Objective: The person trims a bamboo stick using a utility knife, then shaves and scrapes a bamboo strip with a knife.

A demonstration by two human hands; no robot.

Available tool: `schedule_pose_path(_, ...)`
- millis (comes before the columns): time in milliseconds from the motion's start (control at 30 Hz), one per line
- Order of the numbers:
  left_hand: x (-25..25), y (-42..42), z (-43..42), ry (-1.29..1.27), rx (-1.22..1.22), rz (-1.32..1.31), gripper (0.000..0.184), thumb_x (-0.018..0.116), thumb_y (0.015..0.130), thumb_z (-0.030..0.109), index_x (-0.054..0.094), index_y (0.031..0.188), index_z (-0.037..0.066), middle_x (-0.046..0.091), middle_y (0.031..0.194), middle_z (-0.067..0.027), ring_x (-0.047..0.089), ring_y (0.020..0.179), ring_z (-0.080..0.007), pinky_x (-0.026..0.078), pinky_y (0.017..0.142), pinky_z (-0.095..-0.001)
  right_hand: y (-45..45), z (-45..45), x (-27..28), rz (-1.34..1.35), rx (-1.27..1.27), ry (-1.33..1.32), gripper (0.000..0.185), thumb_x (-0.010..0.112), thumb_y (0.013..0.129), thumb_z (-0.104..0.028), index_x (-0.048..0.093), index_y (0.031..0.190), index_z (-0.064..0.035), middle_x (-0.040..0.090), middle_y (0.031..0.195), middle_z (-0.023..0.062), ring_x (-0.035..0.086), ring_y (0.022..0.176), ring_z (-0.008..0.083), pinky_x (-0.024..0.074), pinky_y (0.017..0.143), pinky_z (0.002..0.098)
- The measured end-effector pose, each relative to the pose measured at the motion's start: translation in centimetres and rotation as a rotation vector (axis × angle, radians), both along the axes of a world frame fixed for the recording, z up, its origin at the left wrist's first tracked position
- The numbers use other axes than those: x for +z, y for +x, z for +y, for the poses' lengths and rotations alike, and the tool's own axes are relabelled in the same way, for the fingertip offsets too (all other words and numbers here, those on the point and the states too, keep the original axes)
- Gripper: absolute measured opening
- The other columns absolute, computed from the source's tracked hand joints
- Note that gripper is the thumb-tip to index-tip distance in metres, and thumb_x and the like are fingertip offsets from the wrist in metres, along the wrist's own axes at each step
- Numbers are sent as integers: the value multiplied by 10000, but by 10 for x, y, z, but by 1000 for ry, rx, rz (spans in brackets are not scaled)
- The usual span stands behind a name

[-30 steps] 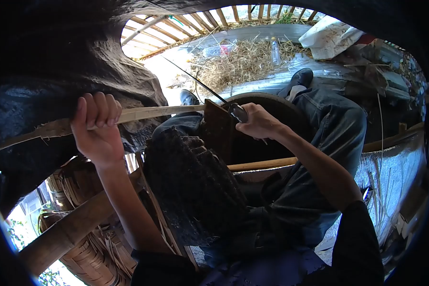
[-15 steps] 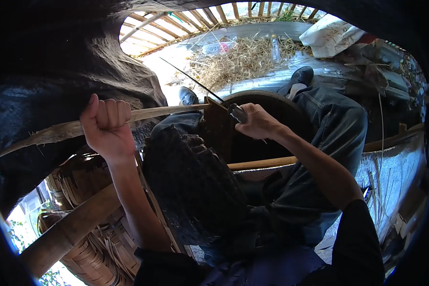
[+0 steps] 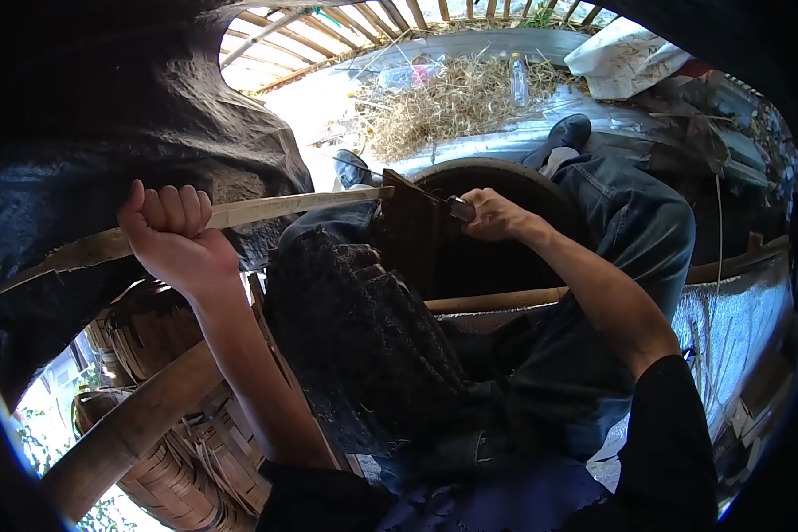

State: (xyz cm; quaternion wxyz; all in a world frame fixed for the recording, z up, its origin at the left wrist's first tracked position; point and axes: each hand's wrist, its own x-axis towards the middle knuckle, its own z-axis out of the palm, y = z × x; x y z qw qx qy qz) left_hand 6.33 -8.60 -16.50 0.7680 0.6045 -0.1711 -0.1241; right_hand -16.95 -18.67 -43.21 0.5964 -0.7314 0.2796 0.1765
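My left hand (image 3: 182, 235) is closed in a fist around a long, pale bamboo strip (image 3: 275, 208), the strip's far left part hanging bent and frayed. The strip's right end reaches the top of a dark brown upright board (image 3: 408, 226) between my legs. My right hand (image 3: 496, 215) is wrapped around the dark handle of a knife (image 3: 460, 209). The thin blade points up and left, near the strip's end and the board's upper edge; most of it is hard to make out. Behind the board is a round dark tub (image 3: 505, 177).
A dark sheet (image 3: 230, 133) hangs over my left knee side. Woven bamboo baskets (image 3: 164, 470) and a thick bamboo pole (image 3: 133, 426) are at lower left. Ahead lie straw (image 3: 452, 106), a clear bottle (image 3: 518, 80) and a white sack (image 3: 625, 62). A bamboo stick (image 3: 496, 301) crosses before me.
My left hand has moved left and slightly down with the strip, which now shows its flat face more. My right hand has shifted right with the knife, its blade drawn back from farther forward.
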Motion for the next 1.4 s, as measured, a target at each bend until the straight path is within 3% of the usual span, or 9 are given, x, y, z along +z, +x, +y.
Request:
schedule_pose_path(333,-4,10,15,-109,-613,121,466,362,926,174,165,504,151,143,461,23,102,440,-93,156,464,-291,15,14,72,-220,-153,68,158,585,705,-99,523,808,4,528,621,76,553,588,168,436,531,320)
schedule_pose_path(433,-4,10,15,-93,-588,115,465,359,925,175,166,503,151,146,458,23,102,435,-94,155,460,-290,21,14,131,-105,-216,275,198,585,710,-139,514,799,23,530,601,89,573,591,187,446,564,349)
schedule_pose_path(633,-4,11,15,-90,-541,98,465,368,920,176,167,502,150,145,454,23,110,427,-91,152,452,-287,15,53,158,-559,-479,532,170,574,739,-145,530,808,4,499,612,35,498,559,120,392,506,292)
schedule_pose_path(667,-4,11,14,-88,-543,95,465,368,920,176,167,502,150,145,454,23,110,427,-91,152,452,-287,14,49,162,-340,-343,590,165,575,740,-138,531,813,3,503,631,34,502,562,126,406,514,301)
schedule_pose_path(833,-6,10,13,-98,-573,69,467,375,920,176,164,504,147,144,457,23,110,426,-90,148,450,-284,23,45,148,-111,-285,601,132,561,740,-107,513,779,10,518,623,63,519,577,137,425,531,318)
schedule_pose_path(900,-7,4,12,-89,-534,83,467,376,919,175,163,505,147,146,455,23,108,424,-91,147,449,-284,24,43,157,-446,-247,280,109,544,740,-70,492,806,-1,444,586,-11,457,531,70,374,470,262)
schedule_pose_path(1100,-5,8,15,-93,-464,95,468,380,919,174,162,506,146,150,451,23,102,422,-91,145,448,-287,21,63,147,-558,-376,394,104,556,742,-58,495,811,-9,461,610,-1,470,557,75,384,500,258)
schedule_pose_path(1167,-6,7,16,-96,-470,98,468,379,919,174,161,506,146,150,450,22,101,422,-90,145,449,-289,20,72,117,-68,-277,484,115,548,720,-75,508,773,18,540,624,72,524,593,162,429,564,330)
schedule_pose_path(1400,-6,-1,10,-87,-456,75,470,391,916,175,158,510,147,143,456,22,96,424,-90,137,446,-291,26,46,167,-483,-325,297,89,559,730,-50,489,767,-8,457,586,-1,463,521,72,373,458,246)
